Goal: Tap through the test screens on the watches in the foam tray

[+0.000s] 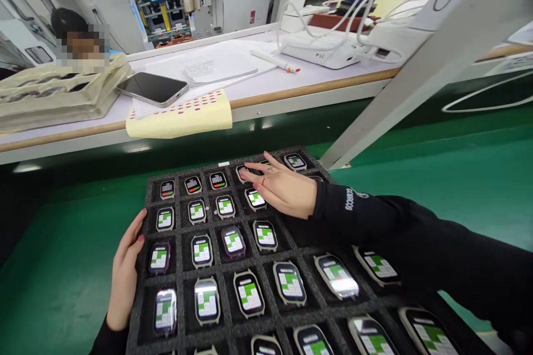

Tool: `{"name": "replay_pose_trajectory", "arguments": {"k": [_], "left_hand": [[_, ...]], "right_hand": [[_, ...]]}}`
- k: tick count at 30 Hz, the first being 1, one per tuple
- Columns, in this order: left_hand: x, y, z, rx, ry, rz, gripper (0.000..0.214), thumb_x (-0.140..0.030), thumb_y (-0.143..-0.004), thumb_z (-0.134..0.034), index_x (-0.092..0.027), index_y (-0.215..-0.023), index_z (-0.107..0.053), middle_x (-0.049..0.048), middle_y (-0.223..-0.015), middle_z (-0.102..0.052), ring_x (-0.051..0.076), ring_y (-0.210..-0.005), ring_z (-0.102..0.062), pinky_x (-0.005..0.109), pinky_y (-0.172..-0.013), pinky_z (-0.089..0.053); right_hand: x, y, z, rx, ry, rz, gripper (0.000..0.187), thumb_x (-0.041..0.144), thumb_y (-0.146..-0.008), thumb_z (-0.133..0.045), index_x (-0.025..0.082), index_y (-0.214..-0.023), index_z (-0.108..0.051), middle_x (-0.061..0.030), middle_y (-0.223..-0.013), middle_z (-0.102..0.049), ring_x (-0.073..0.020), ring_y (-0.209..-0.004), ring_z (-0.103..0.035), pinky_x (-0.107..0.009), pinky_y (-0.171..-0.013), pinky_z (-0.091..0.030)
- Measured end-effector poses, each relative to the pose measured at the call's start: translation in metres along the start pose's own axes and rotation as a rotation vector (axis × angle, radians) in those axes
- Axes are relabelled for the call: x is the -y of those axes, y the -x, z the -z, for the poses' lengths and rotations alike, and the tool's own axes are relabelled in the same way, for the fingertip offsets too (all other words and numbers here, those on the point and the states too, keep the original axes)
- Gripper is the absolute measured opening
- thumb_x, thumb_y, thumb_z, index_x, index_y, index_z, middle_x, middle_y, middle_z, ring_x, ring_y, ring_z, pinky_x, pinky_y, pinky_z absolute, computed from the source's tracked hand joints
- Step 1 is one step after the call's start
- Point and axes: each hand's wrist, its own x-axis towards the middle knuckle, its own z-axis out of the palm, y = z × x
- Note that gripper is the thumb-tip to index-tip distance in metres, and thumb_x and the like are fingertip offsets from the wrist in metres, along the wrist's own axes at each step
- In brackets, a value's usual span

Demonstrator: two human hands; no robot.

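Observation:
A dark grey foam tray (180,272) sits low in front of me, its compartments holding several smartwatch bodies without straps. Most screens show green and white blocks, as on one watch (249,294) near the middle; in the far row, a watch (192,184) has dark text with a red and green strip. At the tray's left edge, my left hand (125,272) is closed around its side. My right hand (287,188) reaches across the far rows with fingers spread, its fingertips over or touching a far-row watch (241,173); contact is unclear. My hand and sleeve cover some compartments.
Beyond the tray runs a white workbench (245,97) with a phone (154,87), papers (220,69), a marker pen (275,61) and a white cabled box (328,50). A slanted white post (387,94) stands right. Another person sits at the far left behind a pale tray (95,97).

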Motion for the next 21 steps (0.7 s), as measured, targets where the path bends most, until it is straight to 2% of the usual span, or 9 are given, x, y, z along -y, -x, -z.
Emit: {"name": "replay_pose_trajectory", "arguments": {"k": [3,5,7,9,12,17,21], "left_hand": [[-0.005,-0.004,0.000,0.023,-0.155,-0.085,0.046,-0.047,-0.098,-0.054,-0.030,-0.141,-0.059,0.0016,-0.152,-0.053,0.025,-0.140,-0.047,0.036,-0.117,-0.038],[-0.008,-0.011,0.000,0.062,-0.342,-0.203,0.048,-0.049,-0.101,-0.048,-0.028,-0.144,-0.054,0.0051,-0.151,-0.052,0.025,-0.140,-0.047,0.040,-0.119,-0.036],[-0.011,-0.019,-0.001,0.109,-0.526,-0.319,0.050,-0.049,-0.103,-0.042,-0.027,-0.146,-0.052,0.0071,-0.153,-0.050,0.025,-0.145,-0.040,0.045,-0.123,-0.029],[-0.014,-0.026,-0.003,0.150,-0.627,-0.378,0.050,-0.049,-0.103,-0.041,-0.027,-0.145,-0.053,0.0067,-0.157,-0.045,0.026,-0.151,-0.029,0.048,-0.126,-0.022],[-0.017,-0.036,-0.007,0.199,-0.663,-0.372,0.049,-0.052,-0.103,-0.040,-0.031,-0.144,-0.057,0.0047,-0.163,-0.036,0.028,-0.156,-0.016,0.052,-0.127,-0.018],[-0.019,-0.043,-0.014,0.250,-0.683,-0.336,0.054,-0.058,-0.103,-0.035,-0.035,-0.147,-0.054,0.0054,-0.166,-0.028,0.031,-0.157,-0.010,0.059,-0.125,-0.017],[-0.017,-0.045,-0.016,0.256,-0.699,-0.325,0.057,-0.061,-0.102,-0.032,-0.033,-0.148,-0.053,0.0059,-0.167,-0.024,0.031,-0.157,-0.007,0.058,-0.125,-0.014]], "right_hand": [[0.009,-0.015,0.001,-0.062,-0.065,0.100,0.049,0.016,-0.108,-0.027,-0.001,-0.147,-0.050,-0.0194,-0.136,-0.060,-0.0306,-0.142,-0.042,-0.060,-0.124,-0.020],[0.018,-0.026,-0.003,-0.065,-0.087,0.145,0.049,0.015,-0.107,-0.029,-0.001,-0.149,-0.048,-0.0194,-0.135,-0.061,-0.0298,-0.142,-0.041,-0.059,-0.124,-0.021],[0.026,-0.036,-0.009,-0.029,-0.063,0.147,0.048,0.015,-0.107,-0.031,-0.004,-0.147,-0.050,-0.0205,-0.128,-0.065,-0.0318,-0.142,-0.041,-0.059,-0.124,-0.023],[0.033,-0.043,-0.013,0.006,-0.024,0.132,0.048,0.016,-0.107,-0.031,-0.007,-0.141,-0.055,-0.0226,-0.120,-0.069,-0.0356,-0.141,-0.041,-0.062,-0.122,-0.024],[0.040,-0.051,-0.015,-0.030,-0.031,0.142,0.050,0.017,-0.107,-0.027,-0.011,-0.140,-0.054,-0.0234,-0.119,-0.069,-0.0380,-0.141,-0.040,-0.065,-0.121,-0.023],[0.047,-0.062,-0.011,-0.093,-0.096,0.161,0.050,0.017,-0.108,-0.025,-0.003,-0.145,-0.052,-0.0200,-0.135,-0.061,-0.0343,-0.142,-0.041,-0.064,-0.122,-0.022],[0.049,-0.073,-0.018,-0.115,-0.162,0.188,0.050,0.017,-0.108,-0.026,-0.004,-0.146,-0.050,-0.0216,-0.137,-0.059,-0.0337,-0.142,-0.041,-0.064,-0.122,-0.023]]}}
